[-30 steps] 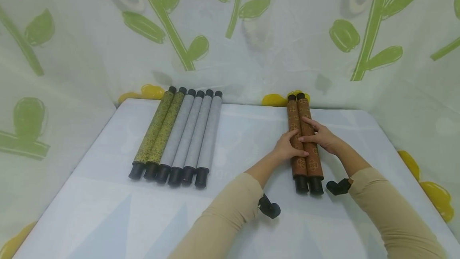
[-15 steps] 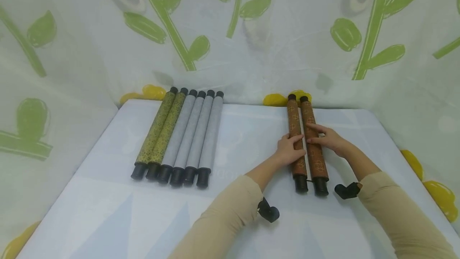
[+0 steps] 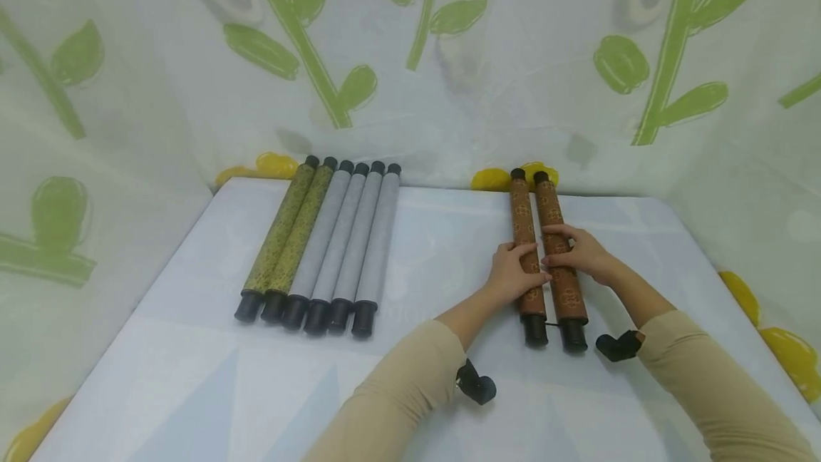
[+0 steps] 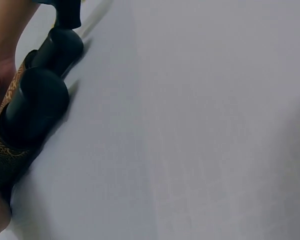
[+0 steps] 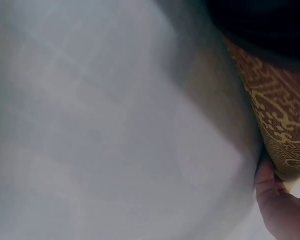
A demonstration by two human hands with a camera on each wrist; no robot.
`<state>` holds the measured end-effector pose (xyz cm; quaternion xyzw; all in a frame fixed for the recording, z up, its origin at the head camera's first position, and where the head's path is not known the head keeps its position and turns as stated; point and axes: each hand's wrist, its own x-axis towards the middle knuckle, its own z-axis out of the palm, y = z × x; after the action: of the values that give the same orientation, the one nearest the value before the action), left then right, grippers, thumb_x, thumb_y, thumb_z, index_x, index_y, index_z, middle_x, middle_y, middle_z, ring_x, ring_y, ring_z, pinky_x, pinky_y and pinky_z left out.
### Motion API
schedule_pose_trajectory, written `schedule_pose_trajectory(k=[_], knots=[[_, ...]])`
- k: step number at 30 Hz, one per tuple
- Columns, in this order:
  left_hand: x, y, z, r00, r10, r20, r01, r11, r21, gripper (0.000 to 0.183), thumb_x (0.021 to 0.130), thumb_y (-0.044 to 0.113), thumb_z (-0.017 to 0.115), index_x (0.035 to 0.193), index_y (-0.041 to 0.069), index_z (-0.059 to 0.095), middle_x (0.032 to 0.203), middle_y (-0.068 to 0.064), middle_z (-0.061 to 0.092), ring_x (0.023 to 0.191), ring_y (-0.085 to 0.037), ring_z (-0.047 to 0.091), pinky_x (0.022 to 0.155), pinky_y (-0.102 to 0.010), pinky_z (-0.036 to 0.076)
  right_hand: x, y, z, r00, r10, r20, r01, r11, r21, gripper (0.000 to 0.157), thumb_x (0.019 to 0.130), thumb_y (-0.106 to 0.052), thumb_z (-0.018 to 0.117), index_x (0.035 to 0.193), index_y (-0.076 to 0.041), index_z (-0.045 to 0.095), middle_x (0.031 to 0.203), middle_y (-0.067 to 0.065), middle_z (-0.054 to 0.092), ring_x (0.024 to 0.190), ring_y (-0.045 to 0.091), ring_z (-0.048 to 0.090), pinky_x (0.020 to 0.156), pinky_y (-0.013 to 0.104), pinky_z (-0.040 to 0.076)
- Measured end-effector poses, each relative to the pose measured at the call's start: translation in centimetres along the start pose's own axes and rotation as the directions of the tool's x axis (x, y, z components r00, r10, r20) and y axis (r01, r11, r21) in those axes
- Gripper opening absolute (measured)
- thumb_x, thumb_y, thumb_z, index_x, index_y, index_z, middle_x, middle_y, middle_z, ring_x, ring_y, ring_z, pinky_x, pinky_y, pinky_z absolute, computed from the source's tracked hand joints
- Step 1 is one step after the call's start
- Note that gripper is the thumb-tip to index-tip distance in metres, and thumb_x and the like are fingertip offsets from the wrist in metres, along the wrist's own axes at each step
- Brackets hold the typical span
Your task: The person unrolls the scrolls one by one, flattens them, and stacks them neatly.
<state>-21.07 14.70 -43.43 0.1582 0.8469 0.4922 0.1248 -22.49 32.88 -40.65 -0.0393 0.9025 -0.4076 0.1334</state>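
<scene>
Two brown scrolls (image 3: pixel 524 223) with gold patterns and black end knobs lie side by side on the right half of the table, a narrow gap between them. My left hand (image 3: pixel 512 275) grips the left one around its middle, thumb toward me. The other brown scroll (image 3: pixel 551 209) is held by my right hand (image 3: pixel 582 254), thumb and fingers on its sides. A thin dark line joins the two near their front ends. In the left wrist view the black knobs (image 4: pixel 37 102) show close up. The right wrist view has the patterned scroll (image 5: pixel 285 117) and fingers (image 5: pixel 270 187) beneath it.
On the table's left, two yellow-green scrolls (image 3: pixel 279 234) and several grey scrolls (image 3: pixel 375 241) lie in a row, black knobs at both ends. The white table (image 3: pixel 442 234) meets a leaf-printed cloth backdrop (image 3: pixel 513 105) at the back. Black wrist devices (image 3: pixel 476 385) stick out below the sleeves.
One second ago the two brown scrolls touched. The right one has moved to the right with my right hand, opening a gap. Since half a second ago they have hardly moved.
</scene>
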Motion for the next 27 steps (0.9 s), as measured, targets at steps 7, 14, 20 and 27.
schedule_pose_trajectory(k=[7, 14, 20, 27], knots=[[0.1, -0.2, 0.1, 1.000, 0.012, -0.019, -0.013, 1.000, -0.028, 0.059, 0.081, 0.026, 0.072, 0.136, 0.019, 0.052, 0.140, -0.017, 0.036, 0.126, -0.027, 0.038, 0.096, -0.031, 0.041, 0.1, -0.4, -0.1, 0.999, 0.035, 0.011, -0.035, 0.999, -0.007, 0.073, 0.084, -0.019, 0.070, 0.144, -0.001, 0.032, 0.140, 0.032, 0.030, 0.112, 0.041, 0.041, 0.081, 0.044, 0.048], [0.2, -0.3, -0.6, 0.999, 0.017, 0.037, -0.020, 0.997, 0.077, 0.050, 0.085, 0.025, 0.062, 0.135, 0.023, 0.055, 0.147, -0.022, 0.028, 0.133, -0.034, 0.032, 0.103, -0.035, 0.037, -0.3, -0.3, -0.4, 0.998, 0.050, 0.041, -0.049, 0.998, -0.025, 0.074, 0.088, -0.021, 0.065, 0.147, -0.002, 0.026, 0.148, 0.035, 0.017, 0.128, 0.051, 0.027, 0.097, 0.065, 0.034], [0.0, -0.3, -1.2, 0.999, -0.016, 0.029, 0.015, 0.999, 0.042, 0.043, 0.087, 0.025, 0.059, 0.130, 0.024, 0.060, 0.148, -0.020, 0.028, 0.136, -0.034, 0.030, 0.105, -0.037, 0.035, -0.7, 0.0, -0.9, 0.994, 0.064, 0.086, -0.061, 0.997, -0.042, 0.067, 0.093, -0.019, 0.056, 0.148, -0.002, 0.023, 0.151, 0.035, 0.008, 0.135, 0.055, 0.009, 0.100, 0.071, 0.020], [-0.4, -0.2, -1.2, 1.000, 0.014, -0.002, -0.014, 0.985, 0.173, 0.053, 0.080, 0.043, 0.072, 0.128, 0.024, 0.060, 0.142, -0.019, 0.036, 0.130, -0.030, 0.036, 0.100, -0.036, 0.040, -0.8, 0.1, -0.6, 0.997, 0.034, 0.071, -0.027, 0.995, -0.097, 0.073, 0.089, -0.026, 0.063, 0.146, 0.000, 0.026, 0.149, 0.035, 0.014, 0.134, 0.055, 0.014, 0.100, 0.070, 0.023]])
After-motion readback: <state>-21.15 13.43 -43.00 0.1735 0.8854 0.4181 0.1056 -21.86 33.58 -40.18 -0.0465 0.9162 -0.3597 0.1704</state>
